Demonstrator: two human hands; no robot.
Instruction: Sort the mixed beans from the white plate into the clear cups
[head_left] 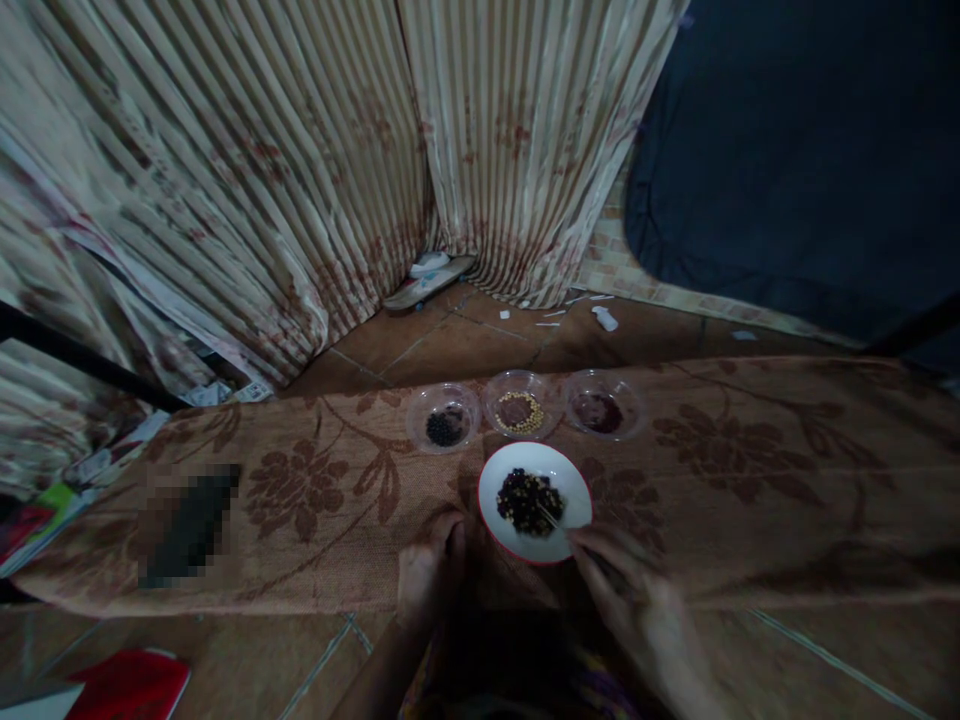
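Note:
A white bowl with a red rim (490, 528) stands on the cloth in front of me, with a heap of mixed dark and yellowish beans (529, 500) inside. At the bowl's right edge, my right hand (626, 590) is closed on a thin metal utensil (550, 516). Its tip is among the beans, so its kind is hidden. Left of the bowl, my left hand (433, 560) rests on the cloth in a loose fist, with nothing visible in it. Behind the bowl stand three clear plastic cups, holding black beans (445, 427), yellow beans (530, 415) and dark red beans (609, 413).
A brown flowered cloth (360, 560) covers the low table. A blurred dark object (193, 525) lies at its left. Striped curtains (315, 180) hang behind, with a skateboard (431, 283) at their foot. A red item (131, 685) lies on the floor at lower left.

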